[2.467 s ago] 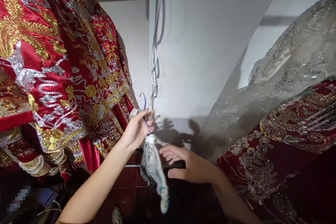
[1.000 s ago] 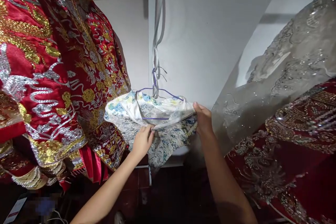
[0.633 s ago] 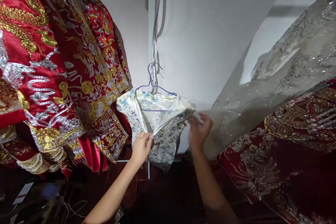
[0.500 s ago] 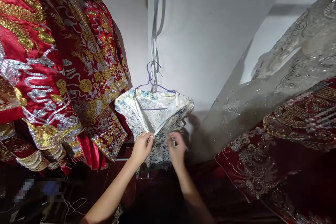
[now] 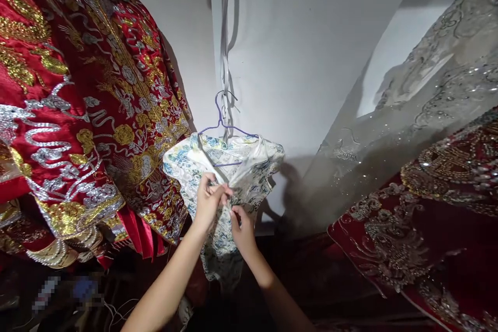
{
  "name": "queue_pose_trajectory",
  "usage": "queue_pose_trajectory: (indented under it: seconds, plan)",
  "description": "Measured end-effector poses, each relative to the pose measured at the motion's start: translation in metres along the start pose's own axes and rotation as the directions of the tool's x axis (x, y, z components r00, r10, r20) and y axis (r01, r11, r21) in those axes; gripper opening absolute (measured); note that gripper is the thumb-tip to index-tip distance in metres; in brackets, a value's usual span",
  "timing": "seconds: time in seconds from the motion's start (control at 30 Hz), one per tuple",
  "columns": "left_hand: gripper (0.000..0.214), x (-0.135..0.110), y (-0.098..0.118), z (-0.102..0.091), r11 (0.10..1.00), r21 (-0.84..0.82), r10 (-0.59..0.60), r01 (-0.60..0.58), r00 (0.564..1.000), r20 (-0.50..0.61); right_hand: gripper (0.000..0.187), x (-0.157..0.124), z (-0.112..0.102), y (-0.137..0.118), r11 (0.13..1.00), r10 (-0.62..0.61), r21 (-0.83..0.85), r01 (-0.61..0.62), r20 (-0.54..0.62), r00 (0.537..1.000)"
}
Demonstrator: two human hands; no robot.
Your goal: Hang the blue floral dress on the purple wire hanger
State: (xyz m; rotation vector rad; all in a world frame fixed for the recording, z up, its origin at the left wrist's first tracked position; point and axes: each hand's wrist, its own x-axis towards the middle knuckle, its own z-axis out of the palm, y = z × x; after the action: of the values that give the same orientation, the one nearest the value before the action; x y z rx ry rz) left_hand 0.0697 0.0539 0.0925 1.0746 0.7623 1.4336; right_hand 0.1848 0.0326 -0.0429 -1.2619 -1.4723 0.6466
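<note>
A white floral garment [image 5: 181, 168] with blue and yellow print hangs on a thin purple hanger [image 5: 220, 123]. The hanger's hook is caught on a pale strap [image 5: 225, 70] against the wall. My left hand [image 5: 210, 197] pinches the garment's front edge near the bottom of the neckline, its thumb and fingers pressed together. Just below and to the right, my right hand [image 5: 243, 228] pinches the front edge too, thumb against forefinger. Whatever small fastening may lie between the fingers is hidden.
At the left hang red jackets [image 5: 124, 93] with gold and silver embroidery. On the right are a sheer beaded fabric [image 5: 439, 88] and a dark red beaded garment [image 5: 389, 238]. A pale wall [image 5: 295, 52] stands behind. White cables [image 5: 116, 311] lie low at the left.
My right hand has moved left and in to the garment's front edge, close to my left hand. My left hand has shifted slightly up. The neckline is drawn narrower.
</note>
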Motion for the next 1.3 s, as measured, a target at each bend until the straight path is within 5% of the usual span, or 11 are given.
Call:
queue_pose_trajectory:
  seconds: [0.17, 0.27, 0.37, 0.5, 0.67, 0.9, 1.03, 1.1, 1.3]
  plan:
    - [0.041, 0.065, 0.080, 0.018, 0.974, -0.049, 0.223, -0.219, 0.972, 0.075, 0.022, 0.010, 0.011, 0.009, 0.999, -0.029, -0.032, 0.026, -0.084, 0.996]
    - [0.038, 0.084, 0.104, 0.026, 0.962, -0.038, 0.272, -0.269, 0.952, 0.143, 0.025, 0.023, 0.005, 0.004, 0.998, -0.060, -0.017, 0.059, -0.074, 0.995]
    - [0.030, 0.084, 0.098, 0.027, 0.971, 0.030, 0.223, -0.238, 0.942, 0.250, 0.023, 0.050, -0.014, -0.026, 0.986, -0.118, 0.103, 0.130, -0.111, 0.987]
    - [0.025, 0.073, 0.080, 0.024, 0.958, 0.047, 0.260, -0.284, 0.924, 0.279, 0.042, 0.108, -0.051, -0.097, 0.936, -0.305, 0.117, 0.331, -0.198, 0.932]
    - [0.030, 0.067, 0.069, 0.019, 0.946, 0.102, 0.284, -0.309, 0.937, 0.205, 0.024, 0.159, -0.073, -0.153, 0.873, -0.454, -0.154, 0.463, 0.091, 0.886]
    - [0.030, 0.067, 0.031, 0.006, 0.972, 0.149, 0.159, -0.184, 0.974, 0.164, 0.025, 0.156, -0.080, -0.187, 0.896, -0.444, -0.036, 0.443, -0.108, 0.889]
    - [0.010, 0.060, 0.044, 0.010, 0.928, 0.223, 0.268, -0.300, 0.950, 0.162, 0.026, 0.154, -0.095, -0.196, 0.916, -0.402, 0.008, 0.402, 0.065, 0.913]
    - [0.021, 0.056, 0.057, 0.015, 0.873, 0.327, 0.318, -0.361, 0.931, 0.178, 0.028, 0.152, -0.099, -0.190, 0.915, -0.400, 0.003, 0.403, 0.130, 0.907]
    - [0.027, 0.053, 0.066, 0.026, 0.812, 0.456, 0.305, -0.364, 0.931, 0.201, 0.028, 0.143, -0.097, -0.175, 0.907, -0.413, -0.045, 0.418, 0.096, 0.906]
